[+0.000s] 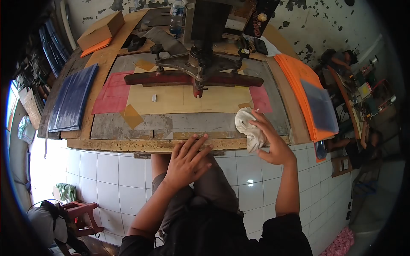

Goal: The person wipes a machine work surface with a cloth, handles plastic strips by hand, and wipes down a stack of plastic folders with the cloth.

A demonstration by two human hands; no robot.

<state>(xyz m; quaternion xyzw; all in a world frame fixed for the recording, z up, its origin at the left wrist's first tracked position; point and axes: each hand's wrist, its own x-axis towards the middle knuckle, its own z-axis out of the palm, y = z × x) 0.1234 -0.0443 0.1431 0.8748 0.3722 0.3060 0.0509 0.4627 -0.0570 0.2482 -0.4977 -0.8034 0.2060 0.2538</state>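
My left hand [188, 160] lies with its fingers spread on the wooden front edge [128, 145] of the work table, holding nothing. At the table's right front, my right hand [273, 143] has its fingers on a crumpled white cloth [247, 126]; the thumb stands apart below it. Beyond the hands, a pale yellow sheet [171, 99] lies flat between two pink pieces [112, 91], with tape at its corners. A small white tag [154, 98] rests on that sheet. Above its far side is the red and dark metal bar [171, 78] of a press.
Blue plastic sheets [74, 98] lie at the left, an orange stack [299, 89] at the right. A cardboard box [101, 30], a bottle [176, 17] and a phone [260, 46] are at the back. A red stool [83, 217] stands lower left. Two people sit at far right.
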